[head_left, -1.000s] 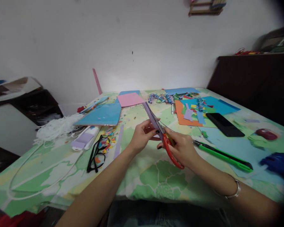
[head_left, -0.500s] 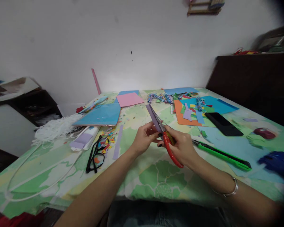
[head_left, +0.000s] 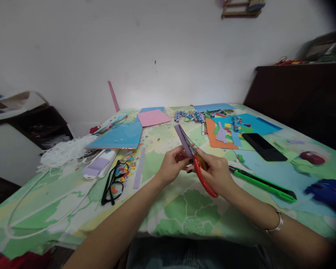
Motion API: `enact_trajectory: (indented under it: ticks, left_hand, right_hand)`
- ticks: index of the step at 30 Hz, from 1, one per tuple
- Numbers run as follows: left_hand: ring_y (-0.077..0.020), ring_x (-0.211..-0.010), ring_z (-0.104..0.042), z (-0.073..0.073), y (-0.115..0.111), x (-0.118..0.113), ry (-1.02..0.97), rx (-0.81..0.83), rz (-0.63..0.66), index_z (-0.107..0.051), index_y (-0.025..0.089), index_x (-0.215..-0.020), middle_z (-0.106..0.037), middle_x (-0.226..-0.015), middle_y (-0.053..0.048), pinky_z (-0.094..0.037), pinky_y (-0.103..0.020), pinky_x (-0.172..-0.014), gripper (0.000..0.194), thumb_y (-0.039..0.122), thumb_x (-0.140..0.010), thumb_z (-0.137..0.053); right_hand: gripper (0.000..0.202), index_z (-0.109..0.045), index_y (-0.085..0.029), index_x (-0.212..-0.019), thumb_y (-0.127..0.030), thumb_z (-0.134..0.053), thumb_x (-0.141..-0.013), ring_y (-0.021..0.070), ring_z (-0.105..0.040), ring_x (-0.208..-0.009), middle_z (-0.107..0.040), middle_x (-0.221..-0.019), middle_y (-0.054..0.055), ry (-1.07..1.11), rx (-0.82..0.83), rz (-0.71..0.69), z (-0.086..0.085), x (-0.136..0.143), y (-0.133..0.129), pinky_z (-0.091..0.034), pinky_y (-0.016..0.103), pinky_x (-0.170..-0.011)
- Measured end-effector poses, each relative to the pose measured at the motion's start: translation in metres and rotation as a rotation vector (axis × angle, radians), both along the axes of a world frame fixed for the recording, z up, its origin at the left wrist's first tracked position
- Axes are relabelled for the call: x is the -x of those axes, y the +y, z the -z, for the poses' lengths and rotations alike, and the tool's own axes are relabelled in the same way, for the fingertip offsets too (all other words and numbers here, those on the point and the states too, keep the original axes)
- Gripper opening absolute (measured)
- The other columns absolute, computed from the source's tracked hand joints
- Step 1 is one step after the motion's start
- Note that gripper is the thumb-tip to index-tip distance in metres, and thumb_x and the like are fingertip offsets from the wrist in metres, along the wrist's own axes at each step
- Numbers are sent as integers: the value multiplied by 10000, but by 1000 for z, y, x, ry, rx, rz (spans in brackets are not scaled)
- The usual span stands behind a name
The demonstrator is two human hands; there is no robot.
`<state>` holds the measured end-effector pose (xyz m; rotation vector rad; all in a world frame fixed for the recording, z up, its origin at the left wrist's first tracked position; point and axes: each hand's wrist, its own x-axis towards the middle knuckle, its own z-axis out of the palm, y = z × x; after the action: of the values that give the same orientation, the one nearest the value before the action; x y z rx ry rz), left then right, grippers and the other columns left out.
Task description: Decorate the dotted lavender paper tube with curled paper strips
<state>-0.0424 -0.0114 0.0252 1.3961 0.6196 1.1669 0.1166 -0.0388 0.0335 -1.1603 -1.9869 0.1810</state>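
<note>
My right hand (head_left: 215,170) is closed around the red handles of a pair of scissors (head_left: 202,179), whose blades point up and away from me. A narrow purple paper strip (head_left: 182,139) lies along the blades, and my left hand (head_left: 173,164) pinches its lower part between thumb and fingers. Both hands meet above the table, fingertips close together. Where exactly the blades meet the paper is hard to make out. Another purple strip (head_left: 140,168) lies flat on the tablecloth, left of my left hand.
Left are black eyeglasses (head_left: 111,185), paper scraps, a white string heap (head_left: 64,153) and a blue folder (head_left: 119,135). Pink paper (head_left: 154,117) lies behind. To the right are a green utility knife (head_left: 264,183), a black phone (head_left: 264,147) and orange paper (head_left: 212,134).
Both hands, with the scissors and purple strip, have shifted very slightly to the right. The things on the table have stayed in place.
</note>
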Motion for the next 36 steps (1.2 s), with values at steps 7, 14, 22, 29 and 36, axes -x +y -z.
enact_trajectory:
  ticks: [7, 14, 22, 29, 36]
  left_hand:
    - [-76, -572, -516, 0, 0, -1, 37, 1, -20, -586, 165, -1161, -594, -766, -13, -444, -193, -514, 466, 293, -727, -698]
    - [-116, -643, -584, -2, -3, -3, -25, 65, 27, -644, 154, -1078, -630, -766, -23, -512, -257, -621, 448, 275, -662, -754]
    - [-172, -774, -637, -13, 2, 11, -68, 151, -52, -600, 167, -1147, -609, -836, -28, -590, -370, -694, 518, 274, -665, -754]
    - [-181, -756, -653, -19, 1, 14, -87, 143, -36, -585, 170, -1144, -609, -865, -40, -584, -344, -670, 513, 266, -667, -746]
    - [-170, -706, -648, -20, 1, 14, -97, 162, -65, -583, 164, -1119, -624, -864, -45, -573, -327, -629, 475, 246, -670, -715]
  right_hand:
    - [430, -593, -144, -1176, -361, -551, -808, 145, -563, -561, -675, -695, 27, -6, -33, 24, 1, 0, 1, -426, 241, -565]
    - [409, -643, -143, -1117, -373, -557, -791, 140, -533, -526, -625, -608, 13, 2, -83, 62, -2, -4, 3, -388, 236, -524]
    - [460, -663, -152, -1059, -499, -561, -775, 133, -493, -494, -597, -600, 2, 172, 79, 196, -15, -22, 22, -401, 248, -503]
    - [535, -635, -155, -1148, -480, -598, -725, 257, -644, -749, -710, -874, 107, -177, 166, 382, -2, -36, 42, -418, 291, -571]
    - [370, -636, -188, -1076, -347, -599, -744, 212, -635, -721, -697, -800, 74, -380, 185, 193, 13, -22, 36, -378, 250, -577]
